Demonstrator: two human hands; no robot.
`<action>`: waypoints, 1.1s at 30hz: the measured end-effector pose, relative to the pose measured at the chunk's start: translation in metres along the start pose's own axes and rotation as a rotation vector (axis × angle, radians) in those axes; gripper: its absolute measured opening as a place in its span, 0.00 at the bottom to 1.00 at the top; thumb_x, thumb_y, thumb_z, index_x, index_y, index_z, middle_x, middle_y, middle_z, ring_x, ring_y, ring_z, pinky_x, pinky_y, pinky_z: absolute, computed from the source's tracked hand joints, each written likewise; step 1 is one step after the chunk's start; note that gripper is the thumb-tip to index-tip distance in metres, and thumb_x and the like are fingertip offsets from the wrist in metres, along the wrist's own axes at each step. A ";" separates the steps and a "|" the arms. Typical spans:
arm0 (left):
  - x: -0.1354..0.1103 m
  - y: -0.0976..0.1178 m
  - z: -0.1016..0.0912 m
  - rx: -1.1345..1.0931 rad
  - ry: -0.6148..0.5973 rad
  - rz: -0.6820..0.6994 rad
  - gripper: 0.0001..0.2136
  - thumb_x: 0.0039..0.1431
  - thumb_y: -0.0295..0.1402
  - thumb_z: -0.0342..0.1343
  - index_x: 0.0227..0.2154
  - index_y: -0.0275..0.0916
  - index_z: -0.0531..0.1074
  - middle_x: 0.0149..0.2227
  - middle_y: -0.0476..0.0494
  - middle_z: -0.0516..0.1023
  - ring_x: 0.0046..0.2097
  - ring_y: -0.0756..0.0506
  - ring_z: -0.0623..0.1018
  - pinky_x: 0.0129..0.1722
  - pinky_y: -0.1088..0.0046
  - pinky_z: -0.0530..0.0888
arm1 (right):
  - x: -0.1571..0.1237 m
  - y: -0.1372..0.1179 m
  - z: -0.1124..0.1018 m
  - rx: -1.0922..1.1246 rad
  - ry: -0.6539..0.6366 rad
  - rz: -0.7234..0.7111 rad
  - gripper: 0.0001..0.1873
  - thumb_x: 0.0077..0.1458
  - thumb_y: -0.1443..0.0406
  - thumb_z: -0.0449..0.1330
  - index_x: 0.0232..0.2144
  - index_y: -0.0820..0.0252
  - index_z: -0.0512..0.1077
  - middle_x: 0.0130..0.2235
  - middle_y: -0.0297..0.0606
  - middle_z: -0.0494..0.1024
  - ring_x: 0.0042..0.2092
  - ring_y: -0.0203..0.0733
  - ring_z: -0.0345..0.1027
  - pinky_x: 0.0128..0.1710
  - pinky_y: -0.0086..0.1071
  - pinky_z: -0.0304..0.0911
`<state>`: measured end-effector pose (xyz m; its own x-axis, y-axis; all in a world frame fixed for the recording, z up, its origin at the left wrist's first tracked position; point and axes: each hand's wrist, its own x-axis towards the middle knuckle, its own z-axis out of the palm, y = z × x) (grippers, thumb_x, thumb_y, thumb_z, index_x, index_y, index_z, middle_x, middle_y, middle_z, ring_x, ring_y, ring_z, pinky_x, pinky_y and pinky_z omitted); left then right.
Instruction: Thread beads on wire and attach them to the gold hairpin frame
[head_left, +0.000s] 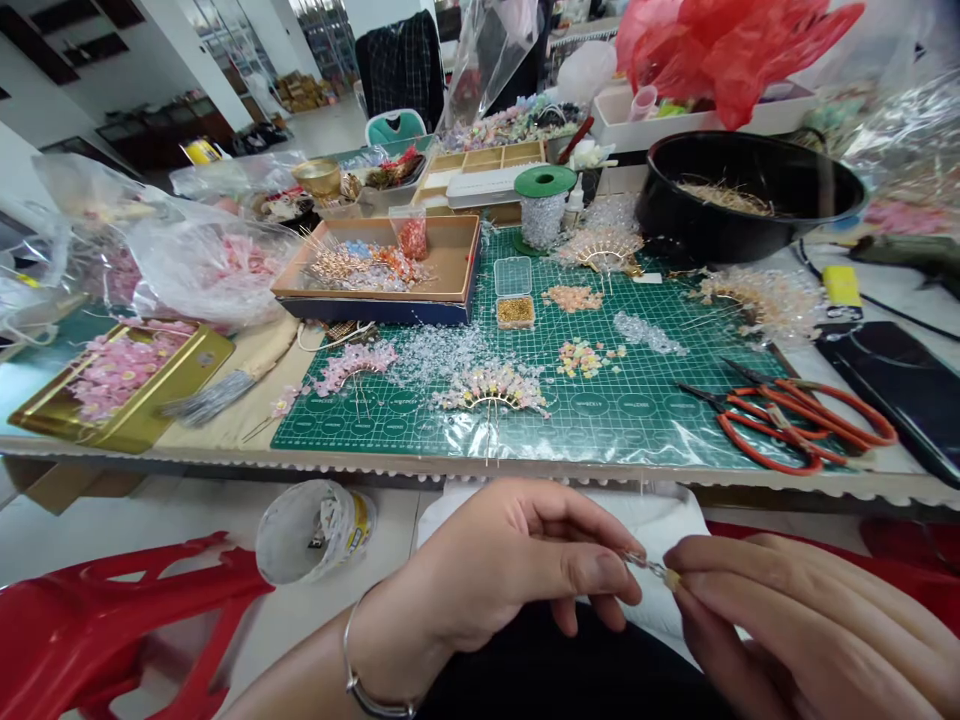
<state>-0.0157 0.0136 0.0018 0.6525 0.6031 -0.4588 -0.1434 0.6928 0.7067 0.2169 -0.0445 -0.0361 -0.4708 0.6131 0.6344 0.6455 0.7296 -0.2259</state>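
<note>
Above my lap, just in front of the table edge, my left hand [517,570] pinches one end of a short beaded strand [651,566] between thumb and forefinger. The strand looks clear or silvery, and a small yellowish piece [673,579] sits at its right end. Fingertips of my right hand [802,610] close on that yellowish piece. Beyond the hands, a comb-like hair ornament [491,392] with pale beads and yellow flowers lies on the green cutting mat [622,440]. A pink hair ornament [354,368] rests to its left.
Orange-handled scissors [780,440] and a dark phone [892,385] lie at the right. Loose flower beads [587,357], clear beads [442,352] and a small gold-bead box [515,311] are on the mat. A bucket [289,540] and red stool [187,620] stand below left.
</note>
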 end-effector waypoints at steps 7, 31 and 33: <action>0.011 -0.009 -0.001 -0.065 0.064 -0.013 0.10 0.49 0.34 0.71 0.29 0.34 0.79 0.27 0.46 0.79 0.28 0.50 0.79 0.20 0.82 0.69 | 0.020 -0.001 0.004 -0.016 0.036 0.053 0.05 0.58 0.73 0.63 0.38 0.63 0.74 0.35 0.43 0.85 0.35 0.40 0.80 0.42 0.32 0.73; 0.016 -0.014 0.008 -0.126 0.180 0.234 0.04 0.52 0.31 0.69 0.29 0.36 0.81 0.27 0.48 0.77 0.29 0.53 0.75 0.20 0.83 0.66 | 0.039 -0.022 0.023 0.790 -0.010 0.781 0.12 0.67 0.61 0.53 0.29 0.51 0.66 0.31 0.32 0.72 0.28 0.35 0.65 0.23 0.24 0.65; 0.016 -0.016 0.007 -0.134 0.184 0.240 0.05 0.52 0.31 0.69 0.30 0.36 0.81 0.27 0.48 0.77 0.28 0.53 0.74 0.20 0.83 0.66 | 0.039 -0.023 0.026 0.739 0.028 0.747 0.11 0.67 0.63 0.54 0.30 0.51 0.66 0.32 0.31 0.72 0.32 0.36 0.68 0.27 0.24 0.68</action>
<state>0.0028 0.0096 -0.0130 0.4447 0.8082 -0.3861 -0.3813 0.5609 0.7349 0.1684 -0.0293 -0.0257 -0.0840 0.9832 0.1623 0.2343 0.1778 -0.9558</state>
